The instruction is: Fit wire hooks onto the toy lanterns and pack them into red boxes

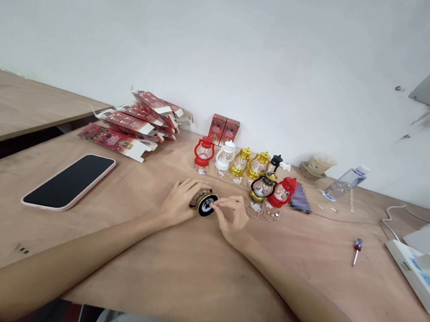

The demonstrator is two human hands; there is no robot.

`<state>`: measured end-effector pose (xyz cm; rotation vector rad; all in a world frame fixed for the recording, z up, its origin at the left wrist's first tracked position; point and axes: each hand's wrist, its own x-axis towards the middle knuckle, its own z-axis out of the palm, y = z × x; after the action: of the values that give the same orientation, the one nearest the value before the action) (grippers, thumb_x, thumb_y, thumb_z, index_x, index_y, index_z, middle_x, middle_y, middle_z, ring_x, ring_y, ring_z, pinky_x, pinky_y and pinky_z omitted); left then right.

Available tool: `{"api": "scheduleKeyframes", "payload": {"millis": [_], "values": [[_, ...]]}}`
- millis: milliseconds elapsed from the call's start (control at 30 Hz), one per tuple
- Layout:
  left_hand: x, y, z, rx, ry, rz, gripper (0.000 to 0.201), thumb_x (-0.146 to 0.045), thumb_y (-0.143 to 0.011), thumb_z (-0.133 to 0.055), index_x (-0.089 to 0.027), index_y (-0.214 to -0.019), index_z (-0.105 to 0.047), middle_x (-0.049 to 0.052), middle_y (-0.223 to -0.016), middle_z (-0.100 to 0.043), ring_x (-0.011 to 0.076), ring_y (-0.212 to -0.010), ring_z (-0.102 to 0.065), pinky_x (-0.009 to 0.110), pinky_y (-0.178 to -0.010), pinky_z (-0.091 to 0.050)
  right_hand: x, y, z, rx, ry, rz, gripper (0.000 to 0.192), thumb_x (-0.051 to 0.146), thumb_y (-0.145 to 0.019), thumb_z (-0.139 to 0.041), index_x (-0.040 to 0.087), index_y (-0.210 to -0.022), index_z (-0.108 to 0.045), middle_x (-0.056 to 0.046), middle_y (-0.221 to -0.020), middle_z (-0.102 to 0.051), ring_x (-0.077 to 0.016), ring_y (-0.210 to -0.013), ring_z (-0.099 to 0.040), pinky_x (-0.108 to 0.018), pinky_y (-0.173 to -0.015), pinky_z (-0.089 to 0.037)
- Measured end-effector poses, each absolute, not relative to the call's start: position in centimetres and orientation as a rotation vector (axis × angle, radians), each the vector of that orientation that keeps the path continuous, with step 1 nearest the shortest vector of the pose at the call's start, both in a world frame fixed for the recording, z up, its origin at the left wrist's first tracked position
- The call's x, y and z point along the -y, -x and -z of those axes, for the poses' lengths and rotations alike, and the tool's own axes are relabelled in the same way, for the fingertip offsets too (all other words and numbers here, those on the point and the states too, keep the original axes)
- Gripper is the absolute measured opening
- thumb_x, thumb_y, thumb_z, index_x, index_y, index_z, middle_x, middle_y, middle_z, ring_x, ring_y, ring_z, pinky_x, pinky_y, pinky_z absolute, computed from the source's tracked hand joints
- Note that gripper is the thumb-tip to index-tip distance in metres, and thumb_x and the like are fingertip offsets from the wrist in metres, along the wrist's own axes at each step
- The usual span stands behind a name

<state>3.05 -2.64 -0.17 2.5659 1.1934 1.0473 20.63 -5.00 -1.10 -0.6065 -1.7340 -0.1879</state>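
Against the left hand, a tilted, bronze-rimmed, black-bottomed lantern.

- A phone in a pale pink case, screen dark, lying flat toward the table's left edge.
- A lidded cup near the pale wall.
- A clear bottle with a white cap, just right of the cup.
- A white power strip at far right, a white cable curving behind it.
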Motion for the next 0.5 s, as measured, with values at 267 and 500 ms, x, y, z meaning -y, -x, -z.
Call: {"api": "scheduleKeyframes", "payload": {"millis": [267, 500], "values": [[2.88, -3.11, 0.06, -1.195, -2.603, -0.988, 0.046, -0.011, -0.067, -0.054, -0.024, -0.11, -0.051, 0.003, -0.118, -0.059, 0.0217, -0.109, -0.053, 0.035, -0.087, -0.038, 4.95, -20.92, 1.43, 1.778, 0.63, 0.228, 0.017, 0.011, -0.081, -0.061, 0.023, -0.09, -0.053, -0.002, -0.078, -0.07, -0.0164, -0.072, -0.058, -0.034, -0.064, -0.05], [2.96, -3.08, -0.04, -1.181, -2.606, -0.982, 0.049, -0.008, -0.063, -0.052, -0.023, -0.11, -0.051, 0.003, -0.118, -0.059, 0.0216, -0.11, -0.052, 0.034, -0.087, -0.038, 4.87, -20.91, 1.25, 1.809, 0.572, 0.167, 0.02, 0.007, -0.08, -0.059, 0.022, -0.091, -0.053, -0.002, -0.079, -0.069, -0.0161, -0.077, -0.06, -0.034, -0.068, -0.051]]}}
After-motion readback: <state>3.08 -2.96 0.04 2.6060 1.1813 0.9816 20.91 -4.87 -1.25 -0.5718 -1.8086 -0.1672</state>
